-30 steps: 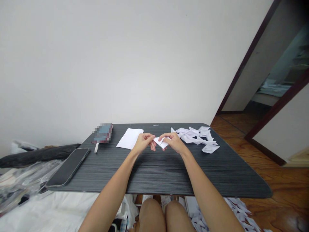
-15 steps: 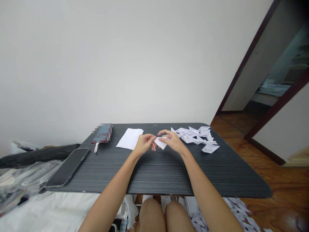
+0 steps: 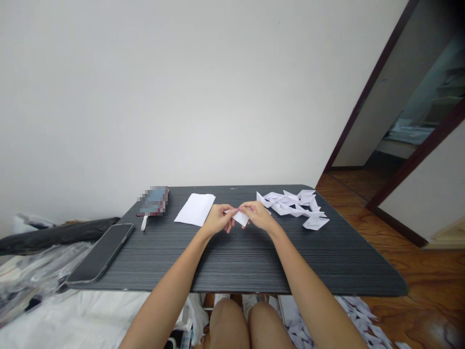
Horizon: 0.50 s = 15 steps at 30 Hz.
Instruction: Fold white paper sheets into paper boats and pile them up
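Between my two hands, above the middle of the dark table (image 3: 247, 261), is a small folded piece of white paper (image 3: 241, 217). My left hand (image 3: 219, 218) pinches its left side between thumb and fingers. My right hand (image 3: 257, 215) grips the right side, its thumb close to the left thumb at the top edge. Fingers hide part of the paper. Just left of my left hand lies a stack of white paper sheets (image 3: 194, 208). Beyond my right hand, several folded white paper pieces (image 3: 290, 202) rest in a loose cluster.
A phone (image 3: 101, 253) lies at the table's left edge. Behind it is a blurred-out item (image 3: 154, 199) with a white strap (image 3: 144, 223). More folded paper pieces (image 3: 359, 320) are below the table at the right. A white wall (image 3: 232, 97) stands behind the table.
My right hand's fingers have closed in on the paper, and both thumbs have come together at its top edge. The paper has tilted and shifted slightly left.
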Available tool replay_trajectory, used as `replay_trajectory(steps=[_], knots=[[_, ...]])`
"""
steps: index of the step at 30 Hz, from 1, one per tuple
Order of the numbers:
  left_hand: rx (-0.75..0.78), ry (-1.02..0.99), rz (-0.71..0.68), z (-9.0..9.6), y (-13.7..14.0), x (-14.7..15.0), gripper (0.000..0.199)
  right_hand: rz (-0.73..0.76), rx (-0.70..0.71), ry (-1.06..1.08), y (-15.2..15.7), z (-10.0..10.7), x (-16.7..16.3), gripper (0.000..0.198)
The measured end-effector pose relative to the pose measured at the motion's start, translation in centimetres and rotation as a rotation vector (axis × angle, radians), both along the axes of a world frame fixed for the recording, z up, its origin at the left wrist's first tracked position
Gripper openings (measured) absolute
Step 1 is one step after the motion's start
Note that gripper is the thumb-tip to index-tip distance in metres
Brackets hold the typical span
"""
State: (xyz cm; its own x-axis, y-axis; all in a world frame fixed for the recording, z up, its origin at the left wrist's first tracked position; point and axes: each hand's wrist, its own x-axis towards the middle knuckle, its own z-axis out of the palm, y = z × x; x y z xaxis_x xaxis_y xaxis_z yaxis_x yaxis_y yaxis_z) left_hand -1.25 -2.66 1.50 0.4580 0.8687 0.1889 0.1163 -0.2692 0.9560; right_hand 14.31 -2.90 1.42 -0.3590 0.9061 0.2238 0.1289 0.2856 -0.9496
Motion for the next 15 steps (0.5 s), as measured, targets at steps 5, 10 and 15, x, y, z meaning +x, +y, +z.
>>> replay_trajectory(steps=[5, 10, 15], knots=[[-0.051, -0.09, -0.012, 0.1, 0.5, -0.1, 0.035, 0.013, -0.029, 0.036, 0.5, -0.5, -0.1, 0.027], [-0.08, -0.352, -0.068, 0.2, 1.2, -0.3, 0.037, -0.095, -0.03, 0.217, 0.9, -0.7, 0.0, 0.025], [-0.046, -0.352, -0.041, -0.2, 1.4, -0.2, 0.034, -0.085, -0.006, 0.255, 0.7, -0.7, -0.1, 0.025]])
